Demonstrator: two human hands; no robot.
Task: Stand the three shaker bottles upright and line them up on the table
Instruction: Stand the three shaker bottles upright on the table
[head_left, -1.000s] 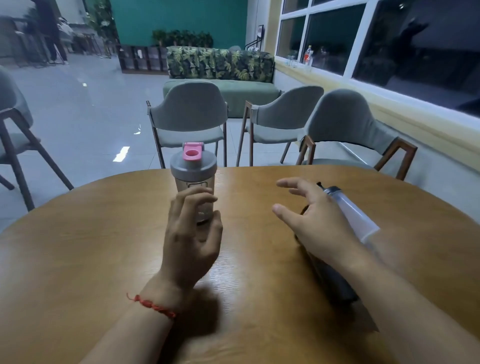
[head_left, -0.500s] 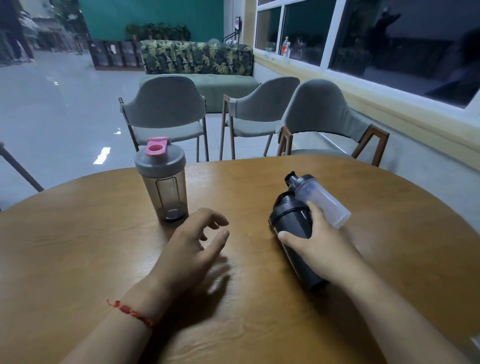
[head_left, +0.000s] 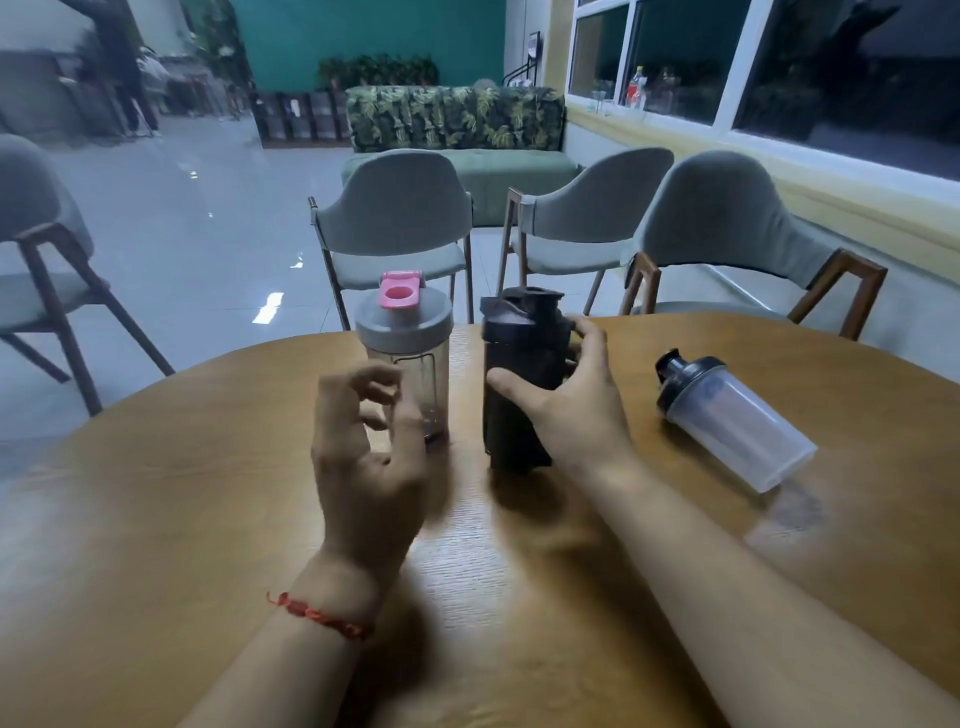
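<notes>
Shaker bottles number three on the round wooden table (head_left: 156, 519), and the black bottle (head_left: 519, 379) in the middle is the one being gripped: the right hand (head_left: 576, 410) is wrapped around its right side, thumb lying across the front of the dark body and the fingers (head_left: 589, 332) curling round just under the lid, so the hand is closed on it. That bottle stands upright, its base down on the wood, though its outline is a little blurred and whether the base sits fully flat cannot be told. Just to its left, close but not touching, stands the smoky clear bottle with the grey lid and pink flip cap (head_left: 405, 358), also upright. The left hand (head_left: 363, 457) is raised in front of that bottle's lower half, fingers loosely curled and spread, holding nothing; it overlaps the bottle in the view, and whether a fingertip brushes the plastic cannot be made out. A red string bracelet (head_left: 317, 616) circles the left wrist. Well to the right of the gripped bottle, apart from both hands, the translucent white bottle with the black lid (head_left: 732, 421) lies on its side, lid pointing toward the far left and base toward the near right edge of the table. Beyond the table three grey upholstered chairs (head_left: 400, 218) face it, with a leaf-patterned sofa (head_left: 457, 119) farther back and dark windows (head_left: 841, 67) along the right wall.
</notes>
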